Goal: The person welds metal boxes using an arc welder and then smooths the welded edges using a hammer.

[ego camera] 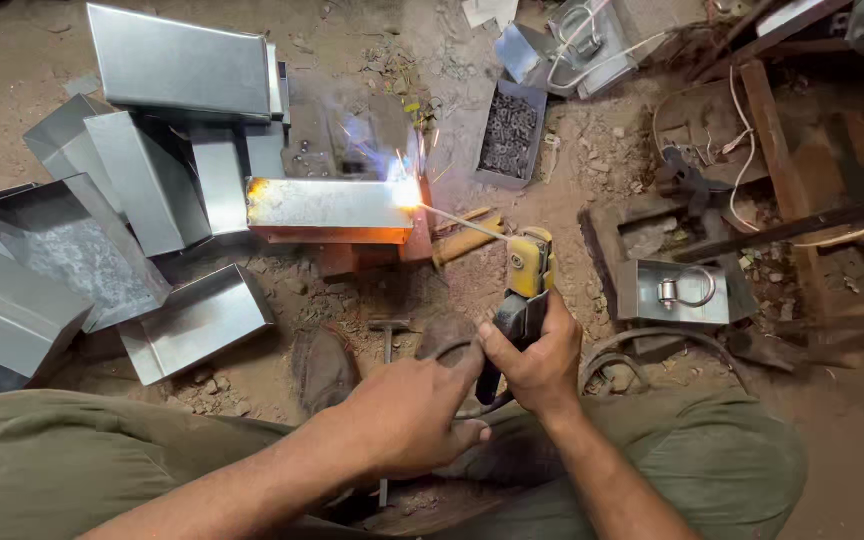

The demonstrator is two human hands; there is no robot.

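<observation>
Nearest the camera: olive-green trousered knees (72, 460), person squatting on a dirt workshop floor (12, 70).

Far left of the floor: heap of folded grey sheet-metal trays and boxes (152, 170), open sides up, some overlapping. No weld marks can be made out on them from here.

Left hand (407, 415): forearm comes in from the lower left, fingers curled around the dark cable (447, 350) just below the holder. Closed grip, steadying.

Centre: rectangular sheet-metal box (330, 208) lies on its side, propped on reddish bricks (352, 255). Bright arc and bluish smoke at its right end (407, 190); that corner is being welded now. Its left end glows orange. Judged: seam work in progress, finished length not readable through the glare.

Right hand (542, 360): fingers wrapped tight on the black handle of the yellow-headed electrode holder (530, 270), wrist straight, forearm rising from lower right. Thin welding rod (462, 220) slants up-left to the arc.

Right: grey tray of small dark metal parts (508, 135) near the top edge; open metal box holding a ring latch (682, 290); wooden battens and white wires (752, 130) beyond.
</observation>
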